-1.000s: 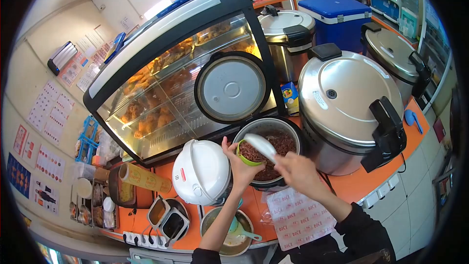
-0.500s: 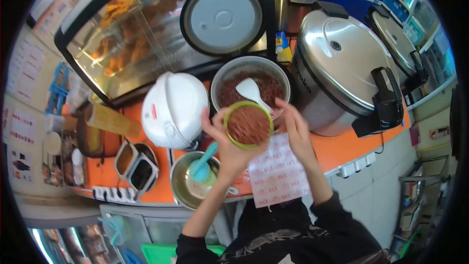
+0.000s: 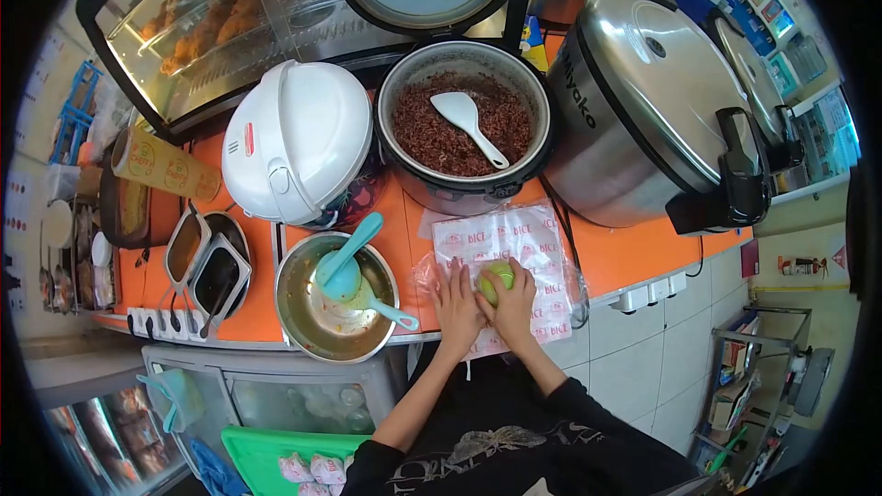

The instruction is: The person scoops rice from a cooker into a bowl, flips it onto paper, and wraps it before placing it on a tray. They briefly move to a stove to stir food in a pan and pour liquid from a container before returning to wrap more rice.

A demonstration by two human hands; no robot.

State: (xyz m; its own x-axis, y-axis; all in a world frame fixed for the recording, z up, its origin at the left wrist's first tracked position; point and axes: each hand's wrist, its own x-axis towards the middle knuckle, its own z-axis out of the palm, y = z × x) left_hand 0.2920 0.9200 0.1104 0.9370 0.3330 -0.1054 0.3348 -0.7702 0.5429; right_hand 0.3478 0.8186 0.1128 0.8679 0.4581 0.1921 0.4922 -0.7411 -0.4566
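A small green bowl [image 3: 497, 281] is upside down on a sheet of printed wrapping paper [image 3: 542, 262], its base facing up. My right hand [image 3: 513, 310] has its fingers wrapped round the bowl. Flat on the paper just left of the bowl lies my left hand [image 3: 457, 310], fingers stretched out. Whatever is under the bowl is hidden. Behind the paper stands an open rice cooker [image 3: 390, 115] with reddish-brown rice [image 3: 418, 133] in it. A white rice paddle [image 3: 467, 124] rests on that rice.
To the left are a closed white rice cooker [image 3: 299, 142] and a steel bowl [image 3: 285, 312] with turquoise ladles [image 3: 344, 266]. A large steel cooker [image 3: 625, 119] stands at right. Behind is a glass display case [image 3: 220, 28] with fried food. Sauce containers [image 3: 220, 276] sit far left.
The green bowl, held rice-up above the cooker before, is now turned over onto the paper. Both hands moved down toward me. The paddle lies farther back on the rice.
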